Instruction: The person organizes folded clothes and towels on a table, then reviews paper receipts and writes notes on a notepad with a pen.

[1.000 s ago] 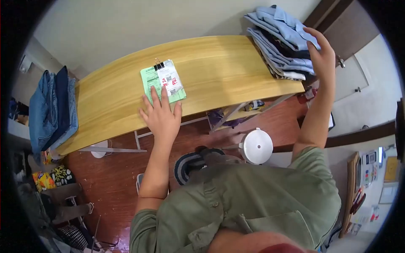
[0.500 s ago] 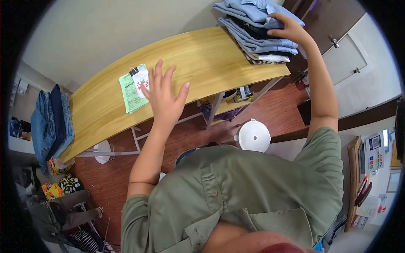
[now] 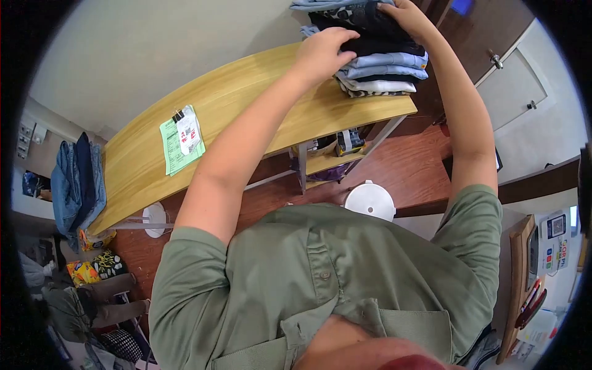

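A stack of folded clothes [image 3: 385, 69] stands at the right end of the wooden table, with light blue denim, black and white layers and a leopard-print piece at the bottom. My left hand [image 3: 324, 54] reaches across the table to the stack's near-left side, its fingers and thumb closed around the edge of a black folded garment [image 3: 385, 44]. My right hand [image 3: 410, 18] is at the upper right of the stack, fingers curled over the edge of the same black cloth, which looks tilted up. A light blue denim piece [image 3: 327, 5] lies behind it, partly cut off by the frame.
Green papers [image 3: 176, 148] with a white slip and black clip lie on the wooden table [image 3: 246, 80]. Folded jeans [image 3: 68, 185] hang over its left end. A white stool [image 3: 370, 200] stands below on the right. A seated person [image 3: 105, 302] is at lower left.
My left hand has moved from above the papers over to the stack and taken hold of black cloth. My right hand has shifted up and left; the upper light blue layers have moved back.
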A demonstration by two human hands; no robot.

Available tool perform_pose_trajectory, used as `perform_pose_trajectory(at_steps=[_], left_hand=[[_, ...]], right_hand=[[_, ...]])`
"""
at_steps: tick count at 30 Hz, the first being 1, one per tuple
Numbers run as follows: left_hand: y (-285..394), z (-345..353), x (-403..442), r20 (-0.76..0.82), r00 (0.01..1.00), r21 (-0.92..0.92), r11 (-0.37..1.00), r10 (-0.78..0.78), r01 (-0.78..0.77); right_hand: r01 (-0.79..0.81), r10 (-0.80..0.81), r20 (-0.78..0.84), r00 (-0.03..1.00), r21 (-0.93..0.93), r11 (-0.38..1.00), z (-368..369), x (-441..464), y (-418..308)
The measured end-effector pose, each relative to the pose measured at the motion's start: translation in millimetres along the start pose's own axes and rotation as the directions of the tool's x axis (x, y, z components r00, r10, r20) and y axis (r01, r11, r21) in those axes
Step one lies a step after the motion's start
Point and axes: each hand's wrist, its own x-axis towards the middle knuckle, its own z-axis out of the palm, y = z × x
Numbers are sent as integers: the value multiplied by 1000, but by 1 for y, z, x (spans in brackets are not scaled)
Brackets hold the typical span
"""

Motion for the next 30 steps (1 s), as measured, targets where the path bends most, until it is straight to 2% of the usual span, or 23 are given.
perform_pose_trajectory(at_steps=[2,3,4,5,6,7,8,10,11,12,14,16,17,18,19,20,22,24,26,27,28,29,30], left_hand=[[-8,7,11,81,979,271,940,190,-205],[-8,4,20,175,974,285,940,143,-190],[-11,3,29,182,973,280,941,141,-189],[-13,0,40,273,962,235,970,1,-68],[-17,0,48,366,921,203,977,-132,59],[-20,2,53,331,937,161,985,-117,66],[-24,3,54,333,936,157,985,-118,68],[-20,-5,52,466,882,100,987,66,-127],[-17,-6,47,448,886,167,963,114,-209],[-16,-5,43,452,885,166,964,112,-206],[-14,-3,41,467,877,330,898,112,-290],[-5,-7,48,448,891,332,913,69,-237],[4,-17,53,368,930,262,960,-8,-96],[9,-24,56,293,951,177,983,-94,43],[5,-25,56,190,980,33,998,-52,46],[1,-25,53,192,980,28,999,-50,46],[-2,-26,48,197,980,59,998,-5,-7],[2,-24,38,215,976,43,999,-21,12],[8,-19,20,232,972,28,999,-33,27],[4,-11,2,21,987,78,984,160,-162],[6,-7,-11,-179,917,163,930,356,-329],[8,-4,-21,-113,882,176,882,458,-436],[7,2,-24,-108,883,173,883,456,-435]], right_hand=[[-10,10,-8,1000,16,1000,-2,2,0],[-2,-1,57,998,55,999,-4,2,-1],[2,-14,123,992,94,996,-4,-1,1],[-5,-7,124,992,96,995,-2,-2,3],[72,-83,107,991,103,992,-2,-4,5],[150,-160,91,983,108,983,-1,-6,6],[145,-155,93,984,106,984,-2,-8,6],[176,-172,66,983,-51,983,-6,-13,2],[172,-168,67,984,-50,984,-6,-14,0],[145,-140,78,987,-54,988,-6,-14,-1],[116,-111,87,990,-54,992,-6,-17,-7],[153,-153,7,988,-86,984,-6,-27,-15],[151,-151,3,989,-85,985,-6,-34,-16],[406,-425,-187,886,-132,904,-7,-44,-16],[611,-650,-346,676,-229,758,-8,-56,-17],[677,-697,-279,660,-182,713,-14,-71,-20],[720,-738,109,666,-355,596,-19,-96,-30],[655,-633,241,736,-492,574,-7,-107,-26],[624,-618,244,747,-577,526,4,-92,-4],[609,-642,169,748,-562,560,5,-87,0],[594,-661,92,744,-543,593,6,-82,3],[612,-694,32,719,-502,611,6,-79,4],[609,-690,30,723,-500,616,7,-78,6]])
